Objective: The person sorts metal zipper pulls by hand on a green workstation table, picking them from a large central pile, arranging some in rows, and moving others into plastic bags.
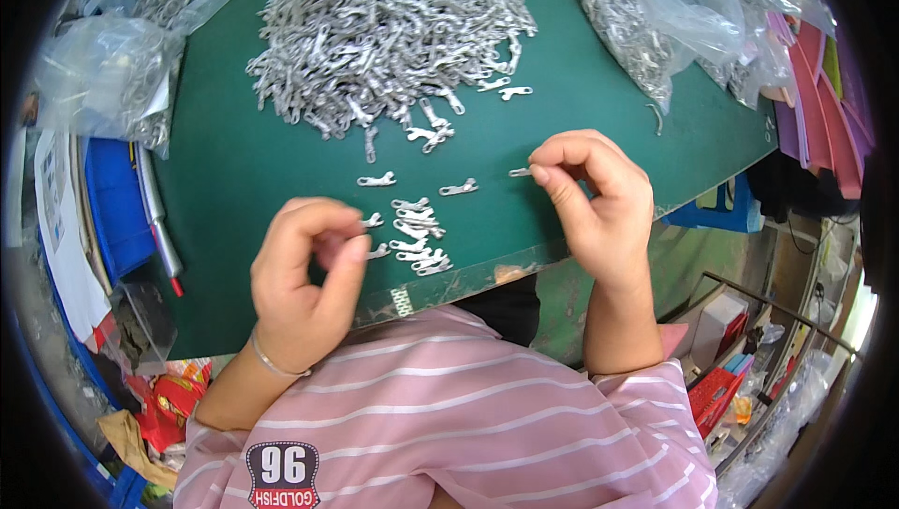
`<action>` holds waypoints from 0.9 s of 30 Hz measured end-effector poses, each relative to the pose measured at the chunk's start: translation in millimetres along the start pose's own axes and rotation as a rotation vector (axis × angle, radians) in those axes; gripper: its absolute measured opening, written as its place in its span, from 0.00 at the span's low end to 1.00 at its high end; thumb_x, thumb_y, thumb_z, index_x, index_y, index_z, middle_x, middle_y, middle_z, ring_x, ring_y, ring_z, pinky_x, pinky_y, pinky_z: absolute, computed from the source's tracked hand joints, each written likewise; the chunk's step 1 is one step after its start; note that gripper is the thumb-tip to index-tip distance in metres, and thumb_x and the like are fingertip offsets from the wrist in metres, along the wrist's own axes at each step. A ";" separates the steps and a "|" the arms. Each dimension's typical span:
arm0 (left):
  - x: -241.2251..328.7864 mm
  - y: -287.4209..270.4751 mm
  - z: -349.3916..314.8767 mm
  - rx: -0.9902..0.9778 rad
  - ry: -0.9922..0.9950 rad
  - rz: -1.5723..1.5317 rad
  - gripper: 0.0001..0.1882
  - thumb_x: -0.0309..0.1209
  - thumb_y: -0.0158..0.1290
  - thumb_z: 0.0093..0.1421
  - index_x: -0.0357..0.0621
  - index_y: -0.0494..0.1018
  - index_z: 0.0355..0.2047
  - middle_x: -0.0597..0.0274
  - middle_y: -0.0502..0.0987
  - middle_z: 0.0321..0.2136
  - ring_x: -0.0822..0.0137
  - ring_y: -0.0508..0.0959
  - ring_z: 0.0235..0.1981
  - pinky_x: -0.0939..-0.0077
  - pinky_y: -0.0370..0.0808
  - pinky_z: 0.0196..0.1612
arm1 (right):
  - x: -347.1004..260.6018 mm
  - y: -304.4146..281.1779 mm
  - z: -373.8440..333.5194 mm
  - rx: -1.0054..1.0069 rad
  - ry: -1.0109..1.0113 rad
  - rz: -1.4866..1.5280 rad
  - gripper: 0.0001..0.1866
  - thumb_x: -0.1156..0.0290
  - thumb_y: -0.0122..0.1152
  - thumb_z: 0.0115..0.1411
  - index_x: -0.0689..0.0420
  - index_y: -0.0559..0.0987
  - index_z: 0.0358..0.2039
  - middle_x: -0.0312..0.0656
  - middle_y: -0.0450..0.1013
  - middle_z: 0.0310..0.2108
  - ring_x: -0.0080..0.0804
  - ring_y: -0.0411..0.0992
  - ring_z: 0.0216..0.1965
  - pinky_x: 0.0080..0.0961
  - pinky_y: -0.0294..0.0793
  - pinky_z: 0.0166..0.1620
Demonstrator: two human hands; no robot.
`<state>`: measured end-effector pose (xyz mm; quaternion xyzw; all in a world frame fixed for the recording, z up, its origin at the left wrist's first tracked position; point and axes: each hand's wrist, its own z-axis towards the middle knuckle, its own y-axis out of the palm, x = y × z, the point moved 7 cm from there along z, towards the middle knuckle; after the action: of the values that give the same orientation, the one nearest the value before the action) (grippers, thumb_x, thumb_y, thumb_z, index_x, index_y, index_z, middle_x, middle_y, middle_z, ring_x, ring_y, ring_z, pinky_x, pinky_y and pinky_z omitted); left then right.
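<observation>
1. Seen from above: a dark green flat work mat [234, 172], used as the landmark for every place below.
2. At the far middle of the mat, a large heap of small silver-grey metal clips [389, 27], tangled and overlapping.
3. Trailing from the heap toward the near edge of the mat, single loose clips, then a small cluster of sorted clips [417, 242] lying close to that near edge.
4. Left hand [304, 275] over the near edge of the mat, just left of the cluster, fingers curled inward with thumb and forefinger pinched on one small metal clip [375, 251].
5. Right hand [595, 205] over the near right part of the mat, thumb and forefinger closed on another small silver clip [521, 172], which pokes out leftward from the fingertips.
6. Handling, as a judgement: each clip likely light, stiff and smooth, easy to lose from a loose grip; best taken by a fingertip pinch across the narrow middle, not by the hooked end.
7. At the far left and far right corners of the mat, clear plastic bags [655, 13] filled with more metal parts.
8. Beyond the left edge of the mat, a blue plastic bin [112, 200].
9. Below the near edge of the mat, a pink shirt with white stripes [449, 415].
</observation>
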<state>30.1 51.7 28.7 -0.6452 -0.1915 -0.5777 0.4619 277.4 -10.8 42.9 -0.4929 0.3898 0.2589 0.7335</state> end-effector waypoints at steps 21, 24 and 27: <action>-20.9 -13.1 -45.8 0.050 0.005 0.249 0.16 0.17 0.53 0.63 0.36 0.67 0.51 0.65 0.70 0.32 0.78 0.67 0.27 0.85 0.64 0.30 | 23.7 -18.2 -25.6 0.172 -0.116 -0.150 0.13 0.85 0.69 0.50 0.62 0.80 0.38 0.46 0.78 0.37 0.37 0.76 0.36 0.28 0.76 0.39; -21.2 -13.2 -46.0 0.056 0.002 0.249 0.16 0.17 0.53 0.62 0.36 0.68 0.51 0.65 0.70 0.32 0.78 0.67 0.27 0.85 0.64 0.29 | 20.6 -14.8 -21.5 0.162 -0.146 -0.170 0.14 0.85 0.69 0.50 0.61 0.80 0.39 0.46 0.78 0.37 0.42 0.76 0.38 0.31 0.75 0.43; -20.4 -13.0 -44.5 0.079 0.003 0.256 0.17 0.17 0.55 0.60 0.37 0.69 0.49 0.63 0.72 0.30 0.75 0.68 0.24 0.82 0.63 0.26 | 15.8 -13.3 -12.7 0.144 -0.202 -0.190 0.13 0.84 0.66 0.51 0.61 0.80 0.38 0.46 0.78 0.37 0.43 0.76 0.38 0.32 0.75 0.43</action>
<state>-10.6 27.7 10.5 -0.6448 -0.1294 -0.5070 0.5572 292.4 -27.7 34.2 -0.4451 0.2832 0.2078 0.8237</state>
